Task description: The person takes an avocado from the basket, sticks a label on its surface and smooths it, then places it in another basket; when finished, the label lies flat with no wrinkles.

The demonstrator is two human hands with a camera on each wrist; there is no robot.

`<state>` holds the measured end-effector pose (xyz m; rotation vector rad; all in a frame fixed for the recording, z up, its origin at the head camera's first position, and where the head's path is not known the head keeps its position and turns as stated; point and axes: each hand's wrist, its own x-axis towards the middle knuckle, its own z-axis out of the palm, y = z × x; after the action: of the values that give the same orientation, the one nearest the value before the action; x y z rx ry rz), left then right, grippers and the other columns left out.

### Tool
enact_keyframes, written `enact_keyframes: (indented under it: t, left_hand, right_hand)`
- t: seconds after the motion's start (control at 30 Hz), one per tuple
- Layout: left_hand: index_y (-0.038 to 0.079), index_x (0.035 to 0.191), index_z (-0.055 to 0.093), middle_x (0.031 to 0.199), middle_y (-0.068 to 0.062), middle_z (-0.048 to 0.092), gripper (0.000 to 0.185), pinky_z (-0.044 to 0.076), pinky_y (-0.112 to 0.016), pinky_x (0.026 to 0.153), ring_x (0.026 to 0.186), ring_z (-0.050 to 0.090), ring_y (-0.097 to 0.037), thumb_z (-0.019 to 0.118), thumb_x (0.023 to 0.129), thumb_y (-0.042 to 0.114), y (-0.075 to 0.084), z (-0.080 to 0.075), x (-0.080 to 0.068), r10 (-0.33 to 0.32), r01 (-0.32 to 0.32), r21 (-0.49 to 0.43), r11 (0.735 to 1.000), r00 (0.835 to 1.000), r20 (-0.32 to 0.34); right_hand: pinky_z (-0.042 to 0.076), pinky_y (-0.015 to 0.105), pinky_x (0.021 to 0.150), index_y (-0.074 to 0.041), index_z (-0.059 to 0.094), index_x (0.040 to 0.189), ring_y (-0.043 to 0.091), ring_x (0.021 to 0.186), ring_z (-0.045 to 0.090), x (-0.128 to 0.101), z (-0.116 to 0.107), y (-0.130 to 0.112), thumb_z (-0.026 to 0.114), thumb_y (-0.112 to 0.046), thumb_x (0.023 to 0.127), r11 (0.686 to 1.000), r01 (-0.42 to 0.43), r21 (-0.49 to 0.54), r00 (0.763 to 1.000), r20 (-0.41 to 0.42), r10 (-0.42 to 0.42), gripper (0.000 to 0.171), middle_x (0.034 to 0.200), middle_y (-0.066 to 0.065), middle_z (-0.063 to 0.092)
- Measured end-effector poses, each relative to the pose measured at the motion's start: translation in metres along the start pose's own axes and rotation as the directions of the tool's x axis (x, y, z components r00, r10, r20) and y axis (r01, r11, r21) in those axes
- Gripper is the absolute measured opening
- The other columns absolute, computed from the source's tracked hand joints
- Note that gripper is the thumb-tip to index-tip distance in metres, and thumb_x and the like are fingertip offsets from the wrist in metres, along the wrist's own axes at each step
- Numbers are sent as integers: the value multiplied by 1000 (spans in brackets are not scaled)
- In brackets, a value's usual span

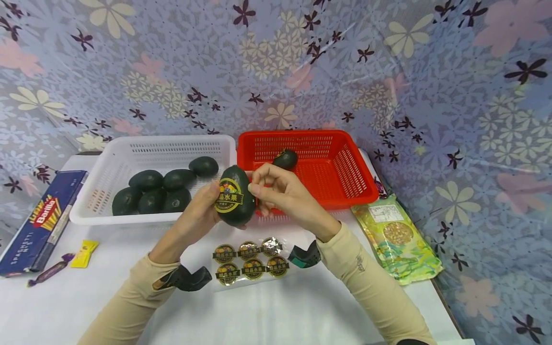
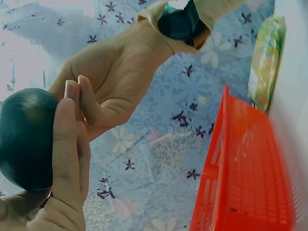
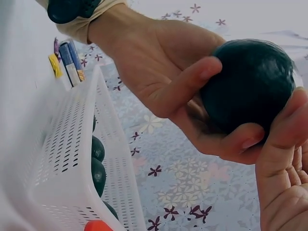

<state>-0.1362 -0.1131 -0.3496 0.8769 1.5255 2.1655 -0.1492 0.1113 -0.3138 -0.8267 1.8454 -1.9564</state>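
Observation:
A dark green avocado (image 1: 236, 215) is held up in my left hand (image 1: 198, 208), its thumb on the near side and fingers around the back. On its face is a round black-and-gold sticker (image 1: 228, 195), lying against the skin. My right hand (image 1: 286, 194) is at the avocado's right edge, thumb and fingertips close together beside it and the other fingers loosely bent. In the right wrist view, the avocado (image 3: 248, 86) rests among the left fingers, with the right thumb at its side. Below the hands lies a sheet of similar stickers (image 1: 252, 269) on the white table.
A white basket (image 1: 129, 220) with several avocados stands back left. Beside it is a red basket (image 1: 340, 179) holding one stickered avocado (image 1: 285, 159). A spaghetti box (image 1: 40, 220), a yellow packet (image 1: 84, 254) and a purple wrapper (image 1: 51, 270) lie left; a green bag (image 1: 398, 239) lies right.

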Motion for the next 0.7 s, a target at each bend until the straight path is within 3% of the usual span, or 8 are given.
enact_keyframes:
  t: [0.17, 0.4, 0.6, 0.7]
  left_hand:
    - [10, 135, 46, 109, 3, 67, 53, 63, -34, 78, 91, 72, -10, 43, 103, 53, 2, 0, -1, -14, 15, 26, 1000, 1000, -22]
    - [-7, 145, 33, 111, 2, 65, 71, 63, -34, 78, 95, 70, -10, 43, 104, 50, 4, 0, 0, -30, 34, 57, 998, 998, -56]
    - [-4, 147, 33, 114, 3, 66, 73, 63, -35, 81, 99, 71, -10, 46, 103, 52, 4, -1, -2, -32, 33, 23, 999, 999, -36]
    - [-2, 147, 38, 116, 3, 65, 76, 62, -31, 84, 101, 69, -10, 54, 98, 54, 4, 0, -3, -20, 22, 25, 999, 998, -54]
  right_hand:
    - [50, 25, 57, -9, 52, 102, 15, 60, 53, 0, -1, 0, 74, -21, 91, 1000, -7, 4, 1000, 4, 7, 27, 75, 2, 55]
    - [50, 25, 57, -8, 51, 102, 16, 60, 53, 2, -2, 0, 73, -17, 91, 1000, -14, -7, 1000, 13, 14, 26, 74, 2, 54]
    - [51, 25, 59, -9, 51, 102, 17, 62, 54, 2, -2, 2, 74, -26, 92, 1000, -20, -4, 999, 31, 20, 30, 76, 3, 53]
    - [52, 26, 60, -8, 53, 102, 20, 63, 54, 2, -1, 3, 70, -22, 94, 1000, 0, -11, 1000, 28, 0, 23, 77, 4, 54]
